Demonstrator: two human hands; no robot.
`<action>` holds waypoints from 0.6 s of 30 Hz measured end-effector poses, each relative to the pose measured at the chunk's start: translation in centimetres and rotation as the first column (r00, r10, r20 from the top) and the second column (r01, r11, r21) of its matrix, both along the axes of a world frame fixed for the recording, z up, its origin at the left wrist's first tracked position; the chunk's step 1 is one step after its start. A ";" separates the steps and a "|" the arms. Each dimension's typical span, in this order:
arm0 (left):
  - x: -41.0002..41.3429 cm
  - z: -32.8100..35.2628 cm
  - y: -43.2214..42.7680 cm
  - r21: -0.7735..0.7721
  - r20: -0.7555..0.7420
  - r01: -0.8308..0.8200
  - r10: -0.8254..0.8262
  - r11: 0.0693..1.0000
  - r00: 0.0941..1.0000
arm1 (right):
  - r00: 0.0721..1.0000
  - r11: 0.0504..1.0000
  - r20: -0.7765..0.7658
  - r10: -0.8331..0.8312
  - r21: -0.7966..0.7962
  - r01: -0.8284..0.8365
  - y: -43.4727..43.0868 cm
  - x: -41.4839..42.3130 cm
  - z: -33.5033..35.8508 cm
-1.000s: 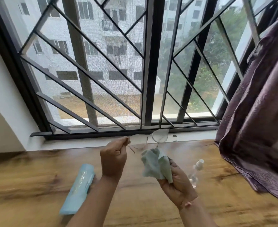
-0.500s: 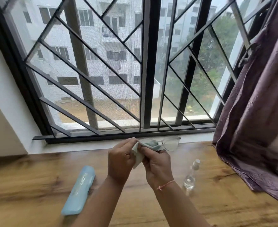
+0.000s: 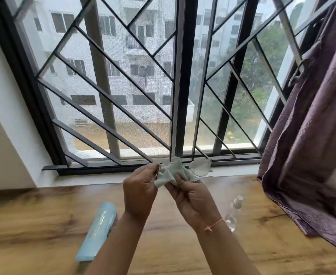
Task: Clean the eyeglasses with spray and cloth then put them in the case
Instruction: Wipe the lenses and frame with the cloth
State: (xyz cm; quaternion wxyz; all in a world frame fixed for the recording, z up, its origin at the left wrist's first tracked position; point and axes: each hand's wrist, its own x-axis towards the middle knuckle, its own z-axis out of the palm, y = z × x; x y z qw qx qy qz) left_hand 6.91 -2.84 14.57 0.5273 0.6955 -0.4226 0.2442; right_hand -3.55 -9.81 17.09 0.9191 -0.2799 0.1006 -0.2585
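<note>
Grainy wooden worktop [image 3: 44, 225], barred window [image 3: 181, 76] (crinkled purple curtain [image 3: 311, 135]). My left hand [image 3: 139, 191] pinches the eyeglasses [image 3: 200, 167]; my right hand [image 3: 195, 201] grips soft cloth [image 3: 171, 171].

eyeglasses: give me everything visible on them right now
The eyeglasses have a thin pale frame and clear lenses. Only one roundish lens shows, right of the crumpled pale green cloth that covers the other. They are held up above the wooden table, near the window sill. The left hand pinches their left end; the right hand grips the cloth over the covered lens.
</note>
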 end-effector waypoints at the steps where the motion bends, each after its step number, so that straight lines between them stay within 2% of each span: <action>1: -0.1 0.0 0.0 -0.004 0.000 0.002 -0.002 1.000 1.000 | 1.000 0.999 -0.003 -0.001 -0.038 0.001 0.1 0.2 -0.1; 6: -1.2 0.0 0.3 -0.020 0.043 0.064 -0.063 0.998 0.997 | 0.978 0.982 -0.117 -0.170 -0.104 0.158 0.8 1.1 -0.2; 12: -1.8 -0.1 0.1 -0.037 0.040 0.066 -0.065 0.997 0.997 | 0.929 0.948 -0.212 -0.302 0.034 0.316 0.9 1.7 0.9; 15: -1.8 0.7 0.1 -0.060 0.037 0.046 -0.044 0.997 0.998 | 0.949 0.955 -0.147 -0.279 0.060 0.290 0.8 1.3 0.9; 18: -1.3 0.9 0.4 -0.069 0.029 0.025 -0.023 0.997 0.999 | 0.990 0.988 -0.040 -0.137 0.059 0.139 0.7 0.4 0.8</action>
